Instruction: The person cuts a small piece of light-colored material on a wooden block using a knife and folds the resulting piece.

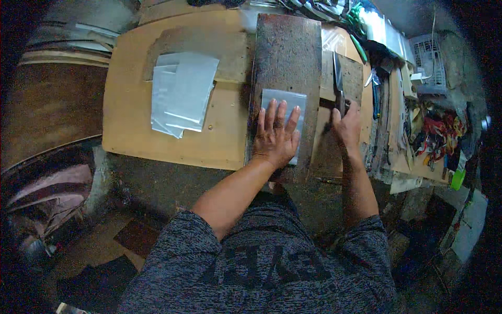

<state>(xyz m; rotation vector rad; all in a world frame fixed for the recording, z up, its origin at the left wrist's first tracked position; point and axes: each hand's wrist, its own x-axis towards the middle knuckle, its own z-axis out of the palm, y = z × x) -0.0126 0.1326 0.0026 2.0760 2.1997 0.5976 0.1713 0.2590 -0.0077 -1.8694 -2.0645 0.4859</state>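
My left hand [275, 133] lies spread, palm down, on a rectangle of clear, greyish plastic [285, 96] atop a long dark wooden board [285, 44]. To its right, my right hand [345, 123] grips the dark handle of a long-bladed knife [337, 73], whose blade points away from me over a weathered plank. Left of the board, several loose whitish translucent sheets [185, 89] lie overlapping on the tan work surface [128, 104].
Along the right are blue-handled cutters [375, 102], a white wire basket [426, 55], a white socket strip [410, 78] and a tangle of red and yellow items [442, 131]. Green-handled things and stacked materials line the back. A pinkish bundle [57, 186] sits low left.
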